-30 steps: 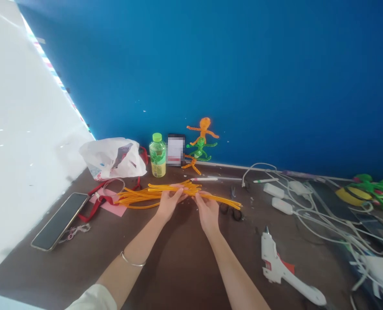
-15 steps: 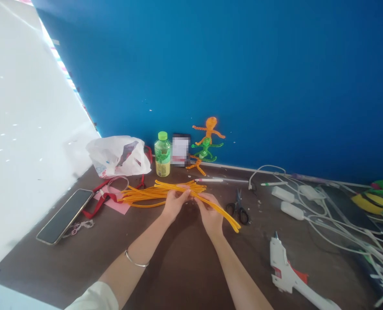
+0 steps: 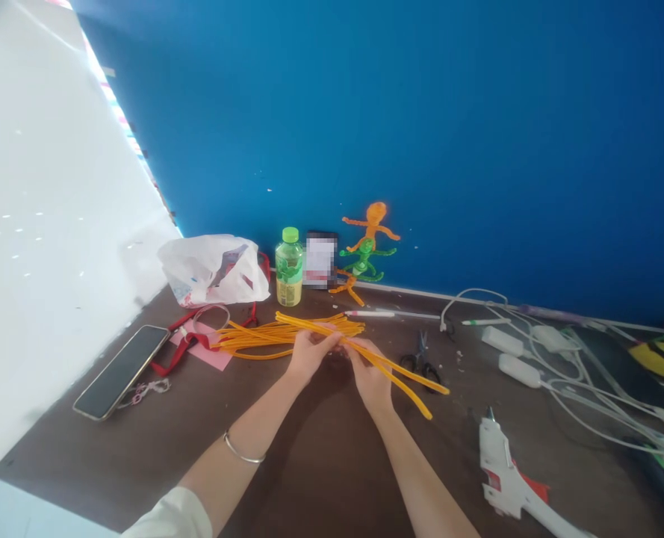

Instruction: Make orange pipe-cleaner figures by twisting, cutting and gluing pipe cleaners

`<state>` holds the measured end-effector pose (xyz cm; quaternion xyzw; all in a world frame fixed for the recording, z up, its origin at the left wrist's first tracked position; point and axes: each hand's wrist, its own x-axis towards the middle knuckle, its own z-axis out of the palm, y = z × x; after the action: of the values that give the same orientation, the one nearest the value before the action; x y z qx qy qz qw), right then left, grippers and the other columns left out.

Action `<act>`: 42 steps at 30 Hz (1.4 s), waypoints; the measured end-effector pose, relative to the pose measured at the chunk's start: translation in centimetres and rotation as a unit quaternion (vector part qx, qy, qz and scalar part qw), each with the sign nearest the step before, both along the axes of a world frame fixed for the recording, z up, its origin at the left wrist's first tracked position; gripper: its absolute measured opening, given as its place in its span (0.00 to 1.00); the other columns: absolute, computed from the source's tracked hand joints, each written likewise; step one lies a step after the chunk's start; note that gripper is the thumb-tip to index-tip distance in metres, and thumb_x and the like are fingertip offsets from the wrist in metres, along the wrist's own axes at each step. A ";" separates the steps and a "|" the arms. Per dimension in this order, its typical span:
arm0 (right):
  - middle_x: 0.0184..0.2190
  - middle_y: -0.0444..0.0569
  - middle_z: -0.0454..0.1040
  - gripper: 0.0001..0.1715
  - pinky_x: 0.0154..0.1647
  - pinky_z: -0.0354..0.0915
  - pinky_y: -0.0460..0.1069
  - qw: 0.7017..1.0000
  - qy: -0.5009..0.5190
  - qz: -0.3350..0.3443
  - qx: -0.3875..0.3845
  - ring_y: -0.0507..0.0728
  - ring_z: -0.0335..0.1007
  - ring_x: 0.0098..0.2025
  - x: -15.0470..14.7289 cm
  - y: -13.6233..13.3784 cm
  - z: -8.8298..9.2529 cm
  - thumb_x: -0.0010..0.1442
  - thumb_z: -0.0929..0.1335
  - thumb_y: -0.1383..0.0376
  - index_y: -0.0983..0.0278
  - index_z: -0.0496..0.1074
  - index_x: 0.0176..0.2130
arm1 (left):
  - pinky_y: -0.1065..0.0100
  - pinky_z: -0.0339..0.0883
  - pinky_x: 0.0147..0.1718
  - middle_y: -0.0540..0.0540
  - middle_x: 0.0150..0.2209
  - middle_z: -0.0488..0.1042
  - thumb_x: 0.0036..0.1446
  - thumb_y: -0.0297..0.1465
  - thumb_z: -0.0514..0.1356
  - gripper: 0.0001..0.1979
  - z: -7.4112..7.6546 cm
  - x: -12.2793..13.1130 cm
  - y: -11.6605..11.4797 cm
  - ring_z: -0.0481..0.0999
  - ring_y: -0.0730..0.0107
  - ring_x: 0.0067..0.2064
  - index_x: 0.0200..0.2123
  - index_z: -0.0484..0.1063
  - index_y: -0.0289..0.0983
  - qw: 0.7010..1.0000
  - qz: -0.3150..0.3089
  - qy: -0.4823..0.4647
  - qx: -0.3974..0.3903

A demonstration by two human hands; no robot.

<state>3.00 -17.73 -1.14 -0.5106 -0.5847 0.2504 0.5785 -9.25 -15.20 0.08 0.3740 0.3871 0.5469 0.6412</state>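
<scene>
Over the dark table, both hands grip a few long orange-yellow pipe cleaners (image 3: pixel 391 366). My left hand (image 3: pixel 310 354) pinches them near their middle, thumb on top. Close beside it, my right hand (image 3: pixel 372 377) has its fingers closed around the same stems. On the right their ends spread apart into a fork; on the left they reach over a loose pile of more orange-yellow pipe cleaners (image 3: pixel 258 338). Black-handled scissors (image 3: pixel 421 360) lie just beyond the right-hand ends, partly covered by one stem.
A phone (image 3: pixel 122 371), pink paper (image 3: pixel 213 354) and a white plastic bag (image 3: pixel 211 270) are at left. Behind stand a green-capped bottle (image 3: pixel 289 270) and pipe-cleaner figures (image 3: pixel 368 250). A glue gun (image 3: pixel 503 467) and tangled white cables (image 3: pixel 578 373) occupy the right.
The right-hand ends of the held pipe cleaners, close together before, are now spread into a fork. Both hands keep their hold. The whole view has shifted slightly.
</scene>
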 end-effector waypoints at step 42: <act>0.21 0.43 0.68 0.15 0.25 0.59 0.46 0.962 0.256 0.015 -0.094 0.49 0.62 0.23 -0.1 0.2 -0.4 0.51 0.67 0.55 0.66 0.69 0.26 | 0.62 0.68 0.41 0.43 0.30 0.77 0.41 0.36 0.66 0.16 0.0 0.3 -0.4 0.76 0.65 0.34 0.32 0.74 0.31 0.998 -0.057 -0.035 0.010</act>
<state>2.91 -17.49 -1.59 -0.4729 -0.3983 0.4352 0.6545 -8.93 -15.59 0.10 0.3826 0.3373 0.5257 0.6808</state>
